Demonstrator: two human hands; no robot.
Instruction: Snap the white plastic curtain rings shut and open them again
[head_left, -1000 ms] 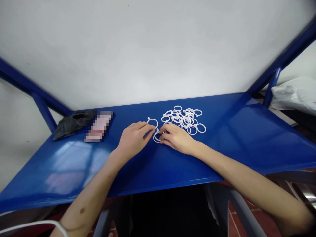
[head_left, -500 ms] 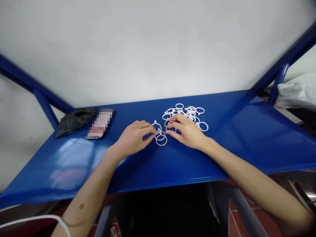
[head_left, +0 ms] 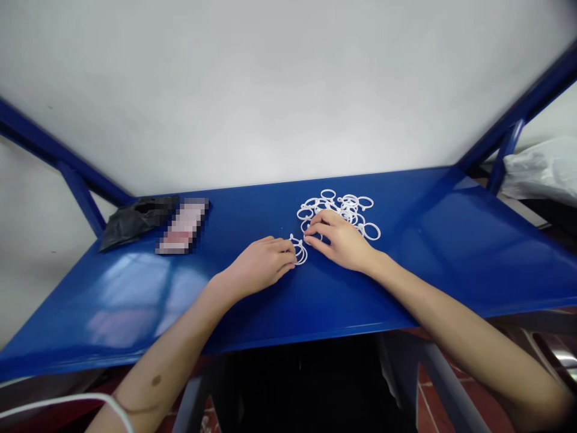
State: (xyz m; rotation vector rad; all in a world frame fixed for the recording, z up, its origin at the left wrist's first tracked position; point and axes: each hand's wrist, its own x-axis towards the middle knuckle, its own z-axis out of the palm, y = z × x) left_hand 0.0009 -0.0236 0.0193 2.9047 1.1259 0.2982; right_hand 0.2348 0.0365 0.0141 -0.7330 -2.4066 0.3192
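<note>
A small bunch of overlapping white rings, each with a little knob, lies in the middle of the blue table. My left hand has its fingers closed at the left side of this bunch, covering part of it. My right hand is bent over the near left part of a larger pile of white rings. Its fingers are curved and apart, with the fingertips at a single ring that lies between the pile and the bunch. Some rings are hidden under the right hand.
On the left of the blue table lie a black plastic bag and a blurred-out flat pinkish object. Blue frame bars rise on both sides before a white wall. A clear plastic bag sits far right. A white cable crosses the lower left.
My left hand has moved right and slightly nearer, closing at the small bunch. Those rings now lie closer together, a little further right. My right hand has hardly moved.
</note>
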